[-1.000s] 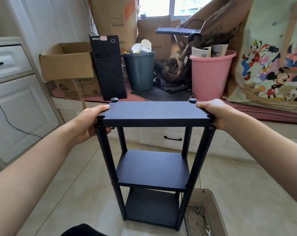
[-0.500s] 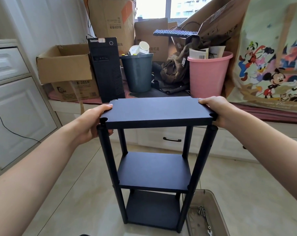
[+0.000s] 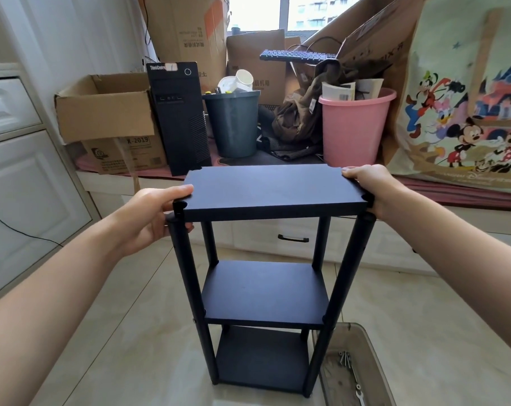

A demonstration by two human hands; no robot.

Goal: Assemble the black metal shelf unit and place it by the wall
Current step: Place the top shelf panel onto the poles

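Now both hands grip the shelf's (image 3: 266, 259) top panel: left hand (image 3: 149, 213) with thumb on top and fingers curled beneath, right hand (image 3: 368, 186) wrapped over the far corner. Shelf stands upright on the floor (image 3: 131, 332), beside the tray (image 3: 374, 356). Best carried level, legs clear of the tray.

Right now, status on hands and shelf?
Left hand and right hand grip top panel. Shelf unit upright on floor. Parts tray beside right leg.
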